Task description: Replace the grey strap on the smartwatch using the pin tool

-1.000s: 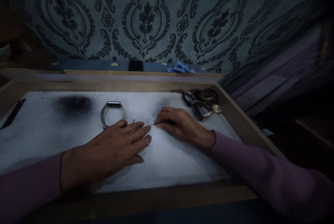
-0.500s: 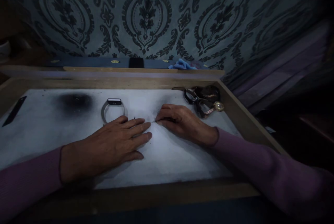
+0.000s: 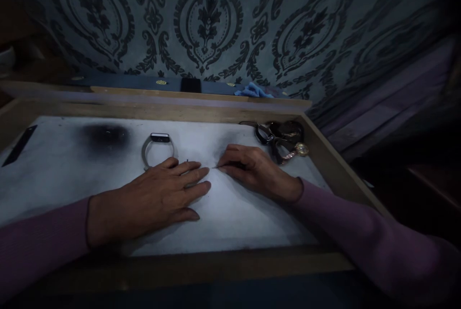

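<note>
My left hand lies flat, palm down, on the white surface, fingers spread and pointing right. Just behind its thumb stands a smartwatch with a pale looped band. A small dark bit shows behind the left fingers. My right hand is closed in a pinch near the left fingertips. From its fingertips a tiny thin pointed piece sticks out to the left; its kind is too small to tell, and the rest is hidden in the fingers.
A wooden rim frames the white surface. Several wristwatches lie piled in the back right corner. A dark flat strip lies at the far left. Behind the rim are a blue cloth and a dark block.
The view has shifted slightly. Both hands keep nearly the same pose, the left flat and the right pinching the tiny thin piece.
</note>
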`<state>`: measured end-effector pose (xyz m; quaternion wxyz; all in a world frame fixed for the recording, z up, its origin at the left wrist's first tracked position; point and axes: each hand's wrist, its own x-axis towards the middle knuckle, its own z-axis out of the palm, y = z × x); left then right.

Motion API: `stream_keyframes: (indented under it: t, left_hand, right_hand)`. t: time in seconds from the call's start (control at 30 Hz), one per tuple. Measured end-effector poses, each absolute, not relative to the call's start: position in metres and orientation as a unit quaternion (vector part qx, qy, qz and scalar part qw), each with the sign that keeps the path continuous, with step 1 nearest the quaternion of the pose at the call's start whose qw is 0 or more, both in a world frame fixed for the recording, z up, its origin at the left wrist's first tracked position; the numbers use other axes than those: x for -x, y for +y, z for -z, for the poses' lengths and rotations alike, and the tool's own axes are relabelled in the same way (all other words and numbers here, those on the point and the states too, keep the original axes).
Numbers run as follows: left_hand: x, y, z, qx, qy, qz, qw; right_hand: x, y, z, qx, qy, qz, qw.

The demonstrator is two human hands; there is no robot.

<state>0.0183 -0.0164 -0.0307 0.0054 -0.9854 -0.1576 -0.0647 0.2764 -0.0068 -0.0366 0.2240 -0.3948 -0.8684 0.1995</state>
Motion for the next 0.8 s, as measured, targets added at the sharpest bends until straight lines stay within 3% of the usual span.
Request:
stream_keyframes:
  t: [0.8]
  left_hand:
    - [-0.0184,-0.0169,0.0288,0.981,-0.162,0.101,-0.036]
  right_hand:
    - [-0.2731,-0.0086,0.0348,0.391,-0.863,-0.219,0.234]
